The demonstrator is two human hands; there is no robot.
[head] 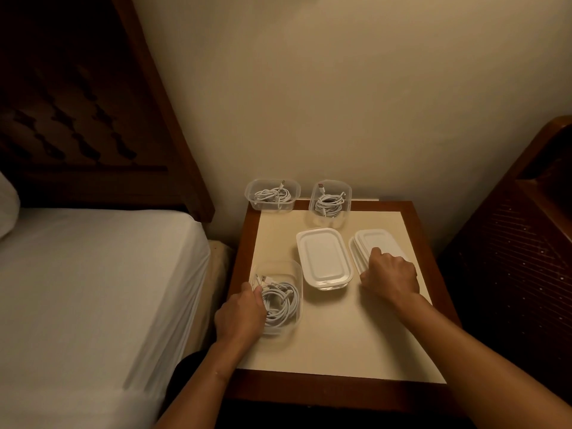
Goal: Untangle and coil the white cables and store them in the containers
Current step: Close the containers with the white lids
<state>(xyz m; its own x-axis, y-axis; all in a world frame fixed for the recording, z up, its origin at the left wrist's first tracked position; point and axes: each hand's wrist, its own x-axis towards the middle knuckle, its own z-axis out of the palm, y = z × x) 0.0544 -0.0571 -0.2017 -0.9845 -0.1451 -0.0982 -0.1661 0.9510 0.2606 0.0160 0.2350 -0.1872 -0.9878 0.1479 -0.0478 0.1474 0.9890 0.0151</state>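
A white-sheeted bed (93,274) lies to the left of a wood-rimmed bedside table (340,335) with a cream top. At the table's near left stands the near clear container (299,275), open and holding a loose coil of white cables (281,300). The left hand (240,314) grips its left wall, fingers curled over the rim and touching the cables. Just right of it sits a lidded container (323,258), contents hidden. Further right, the right hand (391,274) curls around a stack of white lids (360,239), index finger on top. Against the wall, the far-left container (252,193) and far-right container (346,193) each hold one coiled white cable, uncovered
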